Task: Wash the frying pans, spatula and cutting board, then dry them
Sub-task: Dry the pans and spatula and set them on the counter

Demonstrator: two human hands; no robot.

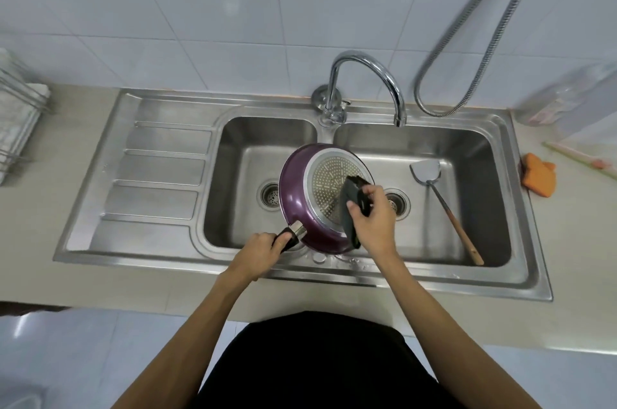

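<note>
The left hand (263, 250) is curled tight round the black handle (286, 240), holding the purple frying pan (293, 198) tipped with its underside facing up, most likely so that the perforated metal base can be reached and water runs off into the sink (526, 241). The right hand (370, 220) pinches a folded dark grey cloth (350, 190) between thumb and fingers and presses it on the base at about four o'clock of the disc; whether this is scrubbing or drying I cannot tell. The pan hangs over the divider between the two basins, its handle pointing to seven o'clock. The left basin (233, 171) holds nothing but its drain. The right basin (480, 181) holds the spatula (444, 205), at three o'clock from the pan, blade toward the wall. Beyond, at twelve o'clock, the tap (374, 74) shows no stream. An orange sponge (539, 180) lies on the counter further out at three o'clock. No second pan or cutting board is clearly identifiable.
</note>
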